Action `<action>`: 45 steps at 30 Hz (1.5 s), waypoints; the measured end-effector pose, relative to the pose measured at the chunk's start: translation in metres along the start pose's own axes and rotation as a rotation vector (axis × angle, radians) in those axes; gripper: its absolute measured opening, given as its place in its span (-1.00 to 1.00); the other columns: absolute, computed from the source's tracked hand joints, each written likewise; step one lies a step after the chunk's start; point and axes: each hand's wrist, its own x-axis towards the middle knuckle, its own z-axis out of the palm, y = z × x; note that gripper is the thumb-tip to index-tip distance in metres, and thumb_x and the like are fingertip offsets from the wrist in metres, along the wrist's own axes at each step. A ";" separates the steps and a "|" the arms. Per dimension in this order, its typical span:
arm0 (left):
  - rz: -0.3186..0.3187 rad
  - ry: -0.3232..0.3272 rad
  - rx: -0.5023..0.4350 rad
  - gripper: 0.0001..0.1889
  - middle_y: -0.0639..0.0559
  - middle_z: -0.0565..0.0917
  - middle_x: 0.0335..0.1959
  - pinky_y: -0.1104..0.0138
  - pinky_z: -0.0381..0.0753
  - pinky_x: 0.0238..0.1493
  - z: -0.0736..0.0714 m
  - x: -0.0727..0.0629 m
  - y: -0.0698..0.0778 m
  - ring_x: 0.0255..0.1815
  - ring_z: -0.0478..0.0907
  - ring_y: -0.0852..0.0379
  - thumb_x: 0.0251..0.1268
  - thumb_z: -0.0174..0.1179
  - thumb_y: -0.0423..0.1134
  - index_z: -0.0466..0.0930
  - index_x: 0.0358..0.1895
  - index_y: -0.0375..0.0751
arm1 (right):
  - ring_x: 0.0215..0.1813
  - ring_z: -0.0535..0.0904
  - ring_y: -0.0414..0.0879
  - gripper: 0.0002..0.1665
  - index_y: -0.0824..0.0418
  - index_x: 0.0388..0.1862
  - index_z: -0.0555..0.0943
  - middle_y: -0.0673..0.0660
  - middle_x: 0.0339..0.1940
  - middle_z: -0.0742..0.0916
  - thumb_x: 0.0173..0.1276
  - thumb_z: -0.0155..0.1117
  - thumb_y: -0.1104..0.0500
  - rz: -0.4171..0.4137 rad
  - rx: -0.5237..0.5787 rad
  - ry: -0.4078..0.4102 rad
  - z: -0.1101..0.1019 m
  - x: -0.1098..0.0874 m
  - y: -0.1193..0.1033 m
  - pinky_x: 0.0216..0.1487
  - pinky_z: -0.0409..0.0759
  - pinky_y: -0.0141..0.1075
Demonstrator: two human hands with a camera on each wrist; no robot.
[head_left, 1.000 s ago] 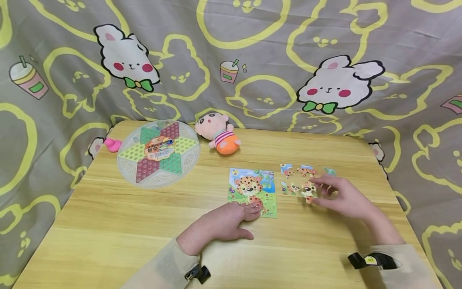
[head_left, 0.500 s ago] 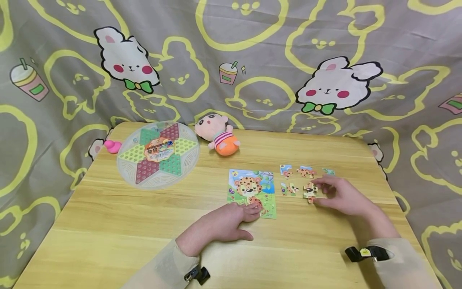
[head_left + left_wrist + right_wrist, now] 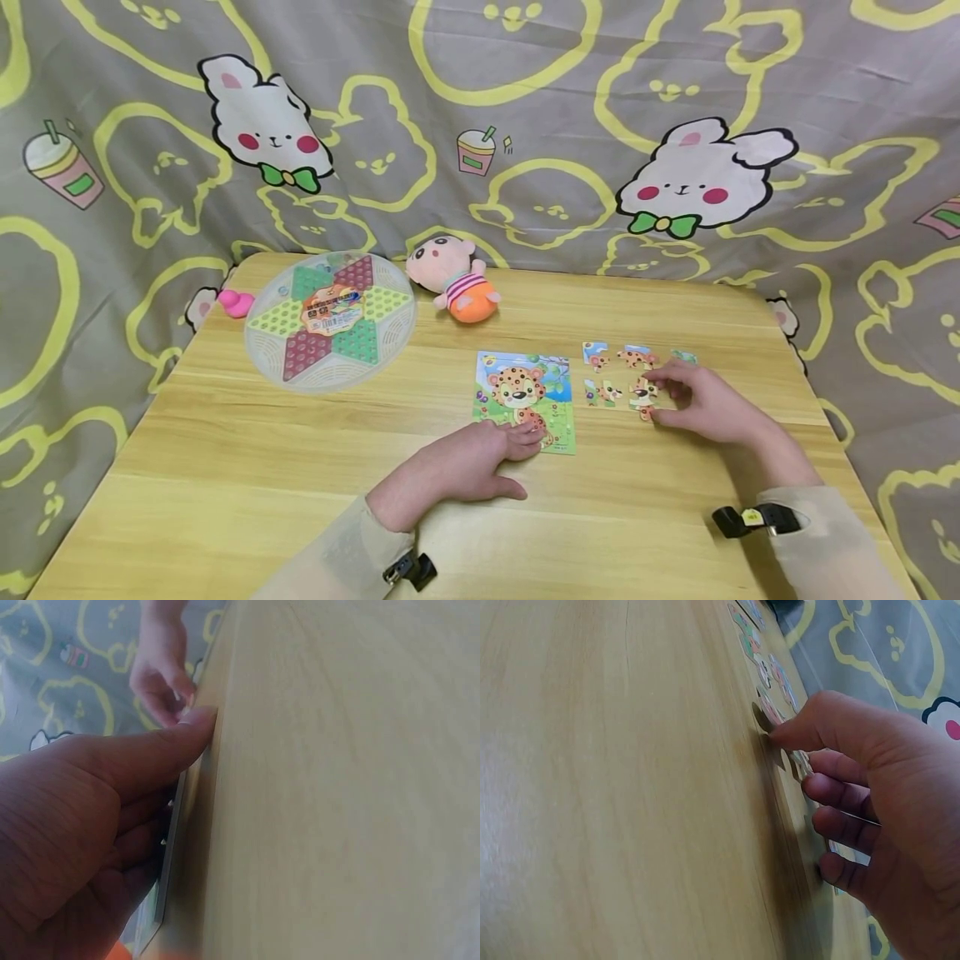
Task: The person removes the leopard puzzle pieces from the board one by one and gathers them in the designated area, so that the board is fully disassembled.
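Note:
My left hand point(image 3: 480, 458) rests palm down on the lower part of a square leopard picture board point(image 3: 517, 383), fingers stretched out and thumb to the side. In the left wrist view the board's thin edge point(image 3: 172, 847) runs under that hand. To its right, my right hand point(image 3: 705, 404) pinches a leopard-face puzzle piece point(image 3: 642, 392) between thumb and fingers, close over the table. Just left of it lies another puzzle piece point(image 3: 602, 392) with part of the leopard. Behind are a blue-sky piece point(image 3: 595, 353), a spotted piece point(image 3: 637, 357) and a green piece point(image 3: 684, 357), partly behind the hand.
A round Chinese checkers board point(image 3: 330, 321) lies at the back left of the wooden table point(image 3: 300, 467). Beside it are a pink toy duck point(image 3: 236, 302) and a plush doll point(image 3: 453, 279). A patterned curtain point(image 3: 540, 108) hangs behind the table.
My right forearm has shifted slightly left and forward, while its fingers keep hold of the leopard-face puzzle piece with only small adjustments. The left hand has stayed on the picture board.

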 end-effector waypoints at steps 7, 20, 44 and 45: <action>0.006 0.005 -0.005 -0.28 0.10 0.28 0.63 0.19 0.20 0.61 0.000 0.000 0.001 0.64 0.16 0.18 0.43 0.40 0.04 0.43 0.56 -0.13 | -0.23 0.45 -0.14 -0.40 0.34 0.19 0.71 0.00 -0.27 0.59 0.17 0.68 0.22 -0.013 0.006 0.017 0.001 -0.002 0.003 -0.29 0.48 -0.36; 0.009 0.016 0.051 -0.28 0.10 0.31 0.62 0.21 0.23 0.59 -0.002 -0.002 0.002 0.62 0.21 0.17 0.43 0.40 0.06 0.46 0.55 -0.12 | -0.20 0.48 -0.10 -0.41 0.32 0.21 0.67 0.07 -0.15 0.64 0.18 0.61 0.34 -0.135 0.048 0.089 0.000 0.008 -0.025 -0.24 0.49 -0.30; 0.082 -0.022 0.166 -0.19 0.05 0.29 0.65 0.28 0.13 0.61 0.000 0.021 0.019 0.66 0.15 0.12 0.46 0.30 0.21 0.37 0.60 -0.17 | -0.19 0.48 -0.10 -0.53 0.28 0.20 0.69 0.00 -0.17 0.62 0.43 0.52 0.07 -0.129 0.033 -0.169 0.049 0.065 -0.095 -0.15 0.55 -0.24; 0.080 -0.026 0.164 -0.19 0.05 0.28 0.65 0.28 0.13 0.61 0.000 0.022 0.019 0.66 0.15 0.12 0.46 0.29 0.21 0.36 0.61 -0.18 | -0.20 0.47 -0.11 -0.52 0.28 0.20 0.69 0.00 -0.18 0.61 0.43 0.53 0.05 -0.121 0.030 -0.173 0.050 0.065 -0.097 -0.17 0.54 -0.25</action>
